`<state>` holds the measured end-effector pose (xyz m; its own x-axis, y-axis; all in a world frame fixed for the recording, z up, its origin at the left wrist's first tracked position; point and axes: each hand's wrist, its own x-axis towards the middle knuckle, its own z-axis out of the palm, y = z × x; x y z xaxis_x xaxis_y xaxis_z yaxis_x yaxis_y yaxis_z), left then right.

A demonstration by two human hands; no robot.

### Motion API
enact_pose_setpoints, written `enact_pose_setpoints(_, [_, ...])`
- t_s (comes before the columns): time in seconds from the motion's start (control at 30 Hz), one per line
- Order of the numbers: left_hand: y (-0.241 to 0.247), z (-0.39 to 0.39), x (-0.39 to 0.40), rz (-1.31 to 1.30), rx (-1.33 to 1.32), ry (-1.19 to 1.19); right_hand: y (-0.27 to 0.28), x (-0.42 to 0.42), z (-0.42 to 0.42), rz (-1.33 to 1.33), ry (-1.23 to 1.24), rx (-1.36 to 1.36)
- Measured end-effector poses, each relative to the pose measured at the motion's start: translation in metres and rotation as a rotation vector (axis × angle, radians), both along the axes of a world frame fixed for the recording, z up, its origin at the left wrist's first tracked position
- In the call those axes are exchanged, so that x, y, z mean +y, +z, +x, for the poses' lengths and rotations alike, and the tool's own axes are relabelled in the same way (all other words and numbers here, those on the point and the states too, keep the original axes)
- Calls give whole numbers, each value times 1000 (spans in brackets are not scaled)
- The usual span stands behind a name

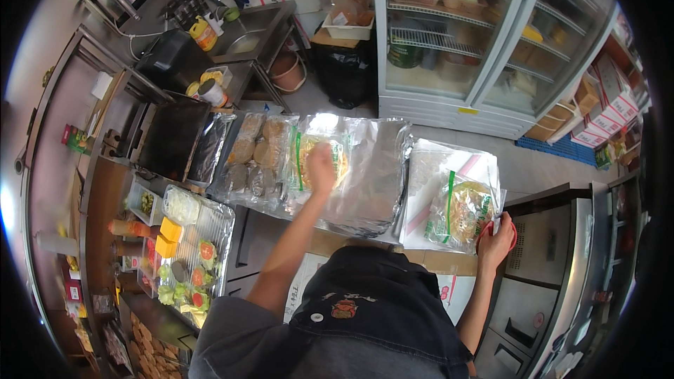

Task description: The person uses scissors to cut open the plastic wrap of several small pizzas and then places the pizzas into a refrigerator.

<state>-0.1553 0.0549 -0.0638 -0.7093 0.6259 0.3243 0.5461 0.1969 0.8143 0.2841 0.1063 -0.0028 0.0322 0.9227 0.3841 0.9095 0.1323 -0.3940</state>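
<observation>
My right hand [497, 245] grips red-handled scissors [484, 233]. Their blades lie at the right edge of a clear plastic bag [466, 210] with a green strip and green print. Inside that bag is a flat, round yellowish food. My left hand [321, 167], blurred, is over a similar bag [298, 168] of yellowish food on the foil-covered counter [371, 168]. Whether its fingers pinch this bag is not clear. Left of it lie clear bags of brown buns or patties [247, 139]. White paper sheets [421, 184] lie under the right-hand bag.
A flat black griddle [174, 139] adjoins the counter's left end. Nearer on the left, a foil-lined wire rack [210, 221] bears cheese blocks, lettuce and tomato slices. A glass-door fridge [447, 100] stands across the floor, beside a black bin bag [345, 73]. A steel sink [245, 45] is at the far left.
</observation>
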Motion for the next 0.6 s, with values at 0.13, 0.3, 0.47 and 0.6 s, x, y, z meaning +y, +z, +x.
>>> enact_pose_setpoints(0.13, [23, -48, -64, -462, 337, 433, 13, -10, -11, 32, 38, 60])
enact_pose_setpoints(0.3, [-16, -88, -73, -590, 260, 214, 30, -19, -27, -17, 99, 98])
enact_pose_setpoints(0.47, [35, -50, -25, -160, -139, -116, 21, -23, -21, -43, 55, 266])
enact_pose_setpoints(0.6, [125, 36, 19, 24, -705, -329, 37, -32, -16, -228, 28, 469])
